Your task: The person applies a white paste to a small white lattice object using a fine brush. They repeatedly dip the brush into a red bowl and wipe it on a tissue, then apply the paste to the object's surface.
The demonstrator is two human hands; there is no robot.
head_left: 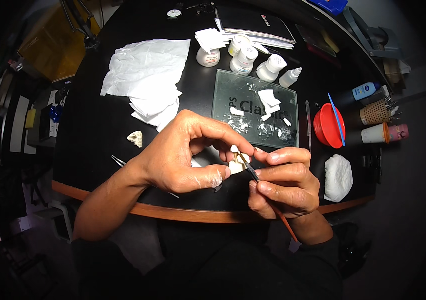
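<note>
In the middle of my far-off view, a small pale piece sits up between the two hands, over the near edge of the black table. The left hand, at nine o'clock from the piece, pinches it with finger and thumb. The right hand, at four o'clock, has its fingers closed round a thin brush like a pencil. The brush tip is right at the piece, but I can't tell exactly where it touches.

To do this well, I would want a soft pinch, so nothing snaps or slips. I would rest the two hands against each other to stop any wobble, and make tiny, light dabs.

The glass plate, with white bits on it, is near, at about twelve to one o'clock. The red bowl is at two o'clock, and the big white tissue is between ten and eleven.
</note>
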